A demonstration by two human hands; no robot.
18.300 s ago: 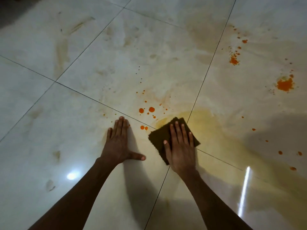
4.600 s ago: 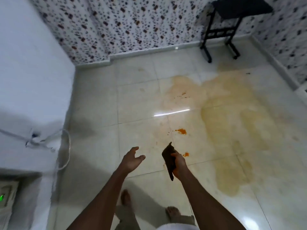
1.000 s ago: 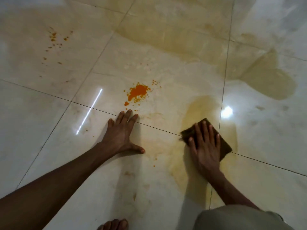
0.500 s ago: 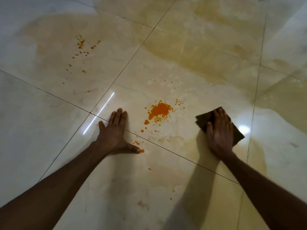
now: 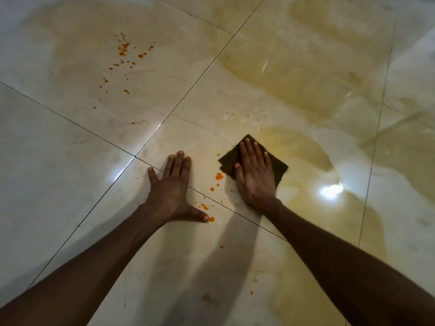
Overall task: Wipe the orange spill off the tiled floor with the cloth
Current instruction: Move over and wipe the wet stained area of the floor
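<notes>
A dark folded cloth (image 5: 280, 164) lies flat on the glossy cream tiled floor (image 5: 70, 184). My right hand (image 5: 255, 176) presses down on it with straight fingers. A small orange blob (image 5: 219, 176) sits just left of the cloth, with a few drops (image 5: 204, 206) trailing toward my left thumb. My left hand (image 5: 173, 191) rests flat on the floor, fingers spread. A scatter of orange specks (image 5: 123, 52) marks the tile at the upper left.
Wide yellowish wet smears (image 5: 306, 74) cover the tiles ahead and to the right. Dark grout lines cross near my left hand. A bright light reflection (image 5: 330, 190) glares right of the cloth.
My right hand slid the cloth leftward over the large orange splat; only a small blob and drops show beside it now. My left hand stayed planted.
</notes>
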